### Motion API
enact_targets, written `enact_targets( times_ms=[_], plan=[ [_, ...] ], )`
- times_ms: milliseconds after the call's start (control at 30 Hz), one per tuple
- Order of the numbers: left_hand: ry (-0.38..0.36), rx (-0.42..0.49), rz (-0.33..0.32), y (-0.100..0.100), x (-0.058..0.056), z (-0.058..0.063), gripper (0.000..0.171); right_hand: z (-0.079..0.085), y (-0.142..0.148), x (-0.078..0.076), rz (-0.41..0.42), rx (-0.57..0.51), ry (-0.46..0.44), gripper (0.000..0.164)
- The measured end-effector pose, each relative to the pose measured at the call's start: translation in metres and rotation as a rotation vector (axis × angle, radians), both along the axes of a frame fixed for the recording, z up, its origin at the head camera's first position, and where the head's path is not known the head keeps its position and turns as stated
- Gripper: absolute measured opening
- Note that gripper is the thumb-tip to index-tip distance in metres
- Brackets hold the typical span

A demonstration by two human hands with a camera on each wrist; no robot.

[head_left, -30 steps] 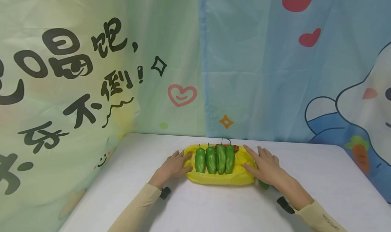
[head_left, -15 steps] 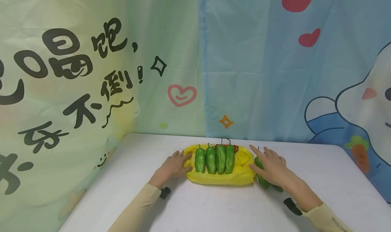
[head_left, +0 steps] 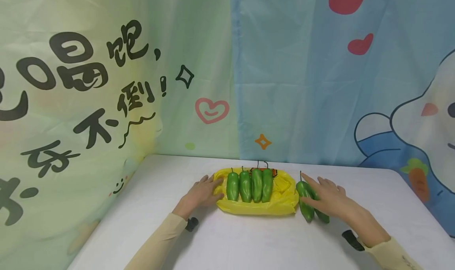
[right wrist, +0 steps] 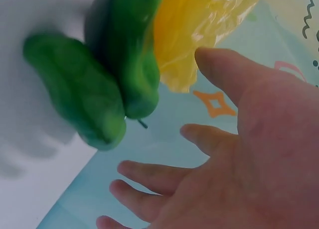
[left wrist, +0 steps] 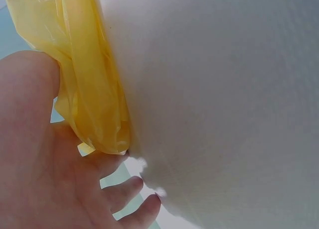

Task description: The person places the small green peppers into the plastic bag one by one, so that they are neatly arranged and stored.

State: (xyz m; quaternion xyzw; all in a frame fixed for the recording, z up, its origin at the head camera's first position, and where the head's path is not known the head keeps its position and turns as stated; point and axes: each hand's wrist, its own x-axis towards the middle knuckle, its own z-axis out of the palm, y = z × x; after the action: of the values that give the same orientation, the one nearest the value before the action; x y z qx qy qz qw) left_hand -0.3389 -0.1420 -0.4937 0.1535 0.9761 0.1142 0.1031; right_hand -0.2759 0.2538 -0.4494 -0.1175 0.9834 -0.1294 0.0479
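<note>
On the white table several green peppers (head_left: 245, 187) lie side by side on a yellow plastic bag (head_left: 249, 209), stems pointing away. My left hand (head_left: 200, 193) rests at the bag's left end, thumb and fingers spread. In the left wrist view the bag (left wrist: 94, 84) runs between the thumb and the loosely extended fingers. Just right of the bag lie two more green peppers, one (head_left: 305, 207) nearer the bag and one (head_left: 322, 216) partly hidden. Over these two my right hand (head_left: 330, 199) hovers with fingers spread. The right wrist view shows that hand (right wrist: 239, 154) apart from the peppers (right wrist: 75, 89), holding nothing.
A dark band (head_left: 192, 224) sits at my left wrist and another (head_left: 352, 240) at my right. Behind the white table (head_left: 249, 242) hangs a printed cloth backdrop (head_left: 284, 104), which also covers the left side. The bag's far edge has an orange-and-black printed patch (head_left: 275, 173).
My right hand has drawn back to the right, off the bag's right end, uncovering the two peppers beside it. The left hand and the peppers on the bag have stayed put.
</note>
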Motion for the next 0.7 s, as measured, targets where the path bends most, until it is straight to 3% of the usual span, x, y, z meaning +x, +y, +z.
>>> enact_targets(
  times_ms=[367,700],
  plan=[
    [0.006,0.01,-0.014,-0.001,0.001,0.002,0.061,0.009,0.017,0.003,0.009,0.02,-0.117,0.084],
    [-0.009,0.012,-0.003,0.0,0.002,0.003,0.061,0.005,0.023,0.001,0.05,0.064,-0.156,0.079]
  ],
)
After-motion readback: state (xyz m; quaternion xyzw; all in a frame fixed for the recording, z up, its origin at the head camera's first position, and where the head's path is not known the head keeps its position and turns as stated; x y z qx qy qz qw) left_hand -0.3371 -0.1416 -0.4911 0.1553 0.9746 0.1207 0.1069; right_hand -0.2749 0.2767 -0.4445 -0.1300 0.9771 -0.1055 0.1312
